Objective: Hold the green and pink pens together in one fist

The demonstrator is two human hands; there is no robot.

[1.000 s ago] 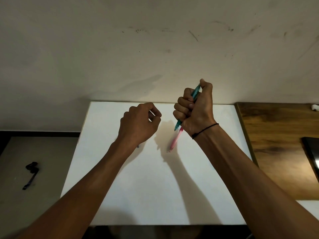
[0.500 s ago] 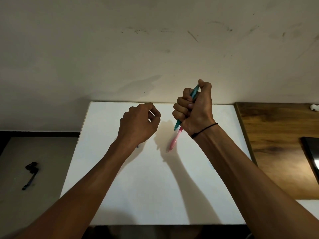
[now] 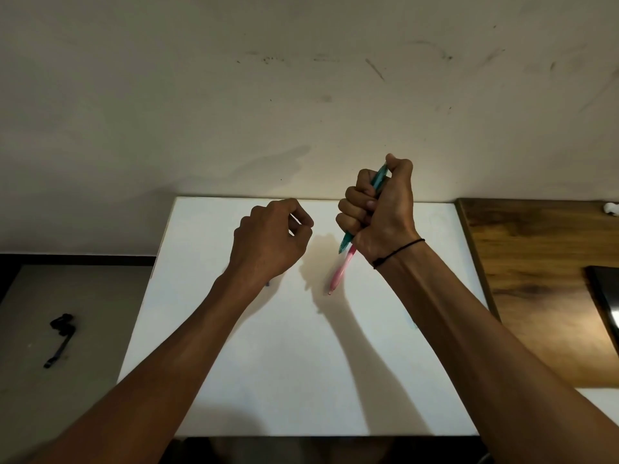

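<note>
Pens point(image 3: 347, 244) steeply tilted, tips down-left, in right hand's point(image 3: 380, 216) fist; left hand point(image 3: 271, 242) curled, empty.

Bare forearms, no sleeves — thin black cord point(image 3: 398, 252) round right wrist.

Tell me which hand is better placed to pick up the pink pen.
Probably the left hand. It hovers above the board with curled fingers that seem to hold nothing. The right hand is nearer the pink pen, but already grips the teal pen.
</note>
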